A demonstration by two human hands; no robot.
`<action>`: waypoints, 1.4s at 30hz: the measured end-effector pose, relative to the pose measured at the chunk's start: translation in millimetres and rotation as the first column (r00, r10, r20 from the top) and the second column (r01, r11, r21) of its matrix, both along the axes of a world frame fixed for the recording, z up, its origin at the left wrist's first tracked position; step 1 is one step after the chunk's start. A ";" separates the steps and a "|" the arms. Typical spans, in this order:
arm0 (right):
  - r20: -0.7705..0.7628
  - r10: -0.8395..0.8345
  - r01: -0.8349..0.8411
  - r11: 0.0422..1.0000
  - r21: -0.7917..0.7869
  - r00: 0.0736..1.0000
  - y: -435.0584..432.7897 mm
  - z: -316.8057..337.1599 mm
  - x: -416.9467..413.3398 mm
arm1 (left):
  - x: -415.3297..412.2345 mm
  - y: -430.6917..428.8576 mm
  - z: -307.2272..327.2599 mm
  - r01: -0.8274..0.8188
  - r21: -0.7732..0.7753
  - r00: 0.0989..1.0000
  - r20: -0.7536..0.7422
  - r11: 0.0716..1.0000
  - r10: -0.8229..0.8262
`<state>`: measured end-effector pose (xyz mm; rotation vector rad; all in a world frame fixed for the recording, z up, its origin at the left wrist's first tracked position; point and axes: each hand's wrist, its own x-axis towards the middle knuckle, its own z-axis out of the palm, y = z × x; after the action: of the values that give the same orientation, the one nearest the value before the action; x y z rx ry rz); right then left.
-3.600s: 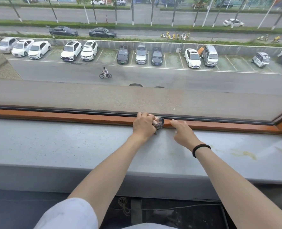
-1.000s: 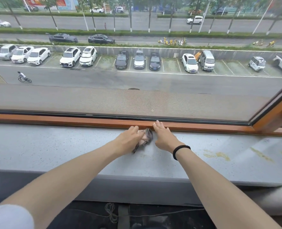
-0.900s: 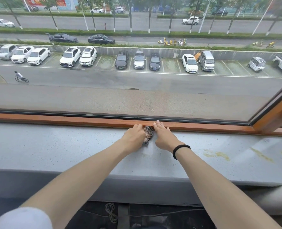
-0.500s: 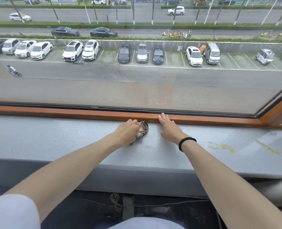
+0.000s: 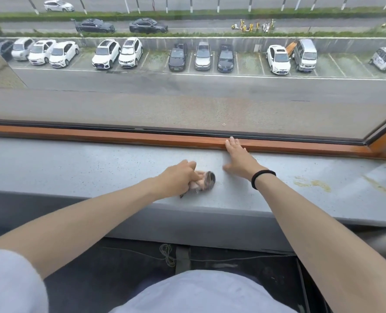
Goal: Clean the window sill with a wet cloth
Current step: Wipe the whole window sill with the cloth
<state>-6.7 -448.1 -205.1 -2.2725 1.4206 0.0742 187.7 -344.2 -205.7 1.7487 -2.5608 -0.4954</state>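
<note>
A grey speckled window sill [image 5: 74, 168] runs across the view below an orange-brown window frame [image 5: 97, 136]. My left hand [image 5: 178, 177] grips a small bunched dark patterned cloth [image 5: 206, 180] and holds it against the sill, near the middle of its depth. My right hand [image 5: 238, 158] lies flat on the sill to the right of the cloth, fingers straight, with the fingertips reaching onto the frame. A black band sits on that wrist.
Yellowish stains [image 5: 312, 182] mark the sill to the right of my right hand. The frame's corner [image 5: 384, 143] rises at the far right. Below the sill's front edge [image 5: 210, 213] lie a dark floor and a coiled cord [image 5: 167, 254].
My left hand has drawn the cloth back from the frame toward the sill's front edge. My right hand stays flat at the frame. The camera has tilted downward.
</note>
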 end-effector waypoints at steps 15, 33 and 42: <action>-0.018 0.095 -0.095 0.995 0.008 0.995 -12.6 -7.8 -13.0 | 36.1 13.1 -12.6 -0.056 0.026 0.996 -0.072 0.998 0.057; -0.009 0.059 -0.059 0.998 -0.014 0.998 -4.4 -14.2 -16.2 | -22.2 -21.5 -8.3 -0.246 -0.093 0.965 0.073 0.965 0.253; -0.022 0.060 -0.060 0.998 -0.020 0.998 1.8 -22.0 -18.6 | -40.3 -3.8 -12.1 -0.194 -0.093 0.963 0.172 0.977 0.207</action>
<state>-25.3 -446.3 -227.0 -2.3382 1.3698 0.1042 147.3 -348.0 -217.7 2.0852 -2.4349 -0.2412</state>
